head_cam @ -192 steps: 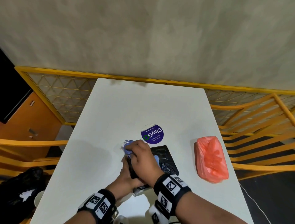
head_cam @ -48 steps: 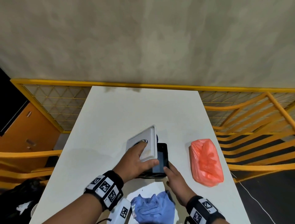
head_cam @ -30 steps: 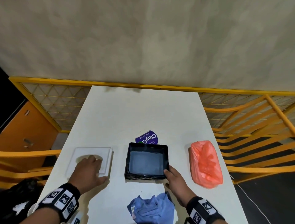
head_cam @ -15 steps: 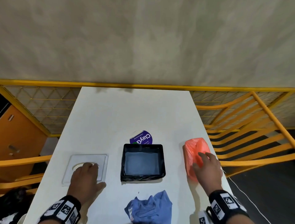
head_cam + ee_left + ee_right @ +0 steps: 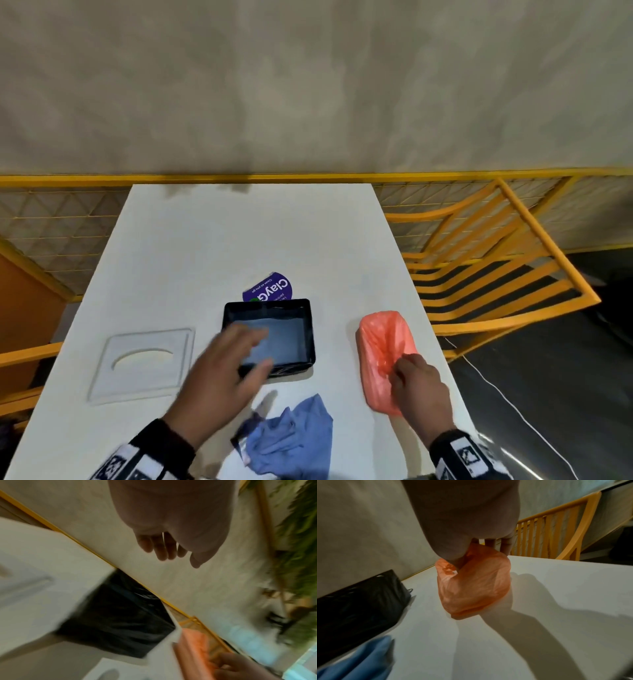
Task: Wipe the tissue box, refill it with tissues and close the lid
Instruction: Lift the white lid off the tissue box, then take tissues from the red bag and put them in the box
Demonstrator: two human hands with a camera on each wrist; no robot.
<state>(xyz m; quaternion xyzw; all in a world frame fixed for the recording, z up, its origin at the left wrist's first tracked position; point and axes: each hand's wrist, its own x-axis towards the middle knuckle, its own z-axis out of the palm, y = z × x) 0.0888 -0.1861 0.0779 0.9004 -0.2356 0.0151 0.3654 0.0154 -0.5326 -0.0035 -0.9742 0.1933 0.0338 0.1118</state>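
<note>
The black tissue box [image 5: 270,337] stands open in the middle of the white table [image 5: 239,240], its inside bare. Its white lid [image 5: 144,365] lies flat to the left, oval slot up. My left hand [image 5: 239,356] hovers blurred over the box's near left corner, fingers straight, holding nothing. In the left wrist view its fingers [image 5: 163,549] are spread above the box [image 5: 116,622]. An orange plastic bag of tissues [image 5: 383,353] lies right of the box. My right hand [image 5: 407,373] pinches the bag [image 5: 474,582] at its near end. The blue cloth [image 5: 291,442] lies crumpled by the near edge.
A round purple sticker [image 5: 269,289] is on the table just behind the box. Yellow chairs [image 5: 486,270] stand at the right and a yellow mesh rail [image 5: 61,226] runs behind. A white cable [image 5: 507,401] trails past the table's right edge.
My left hand has come off the lid and swung right over the open box. My right hand has slid to the orange bag's near end and now pinches the plastic.
</note>
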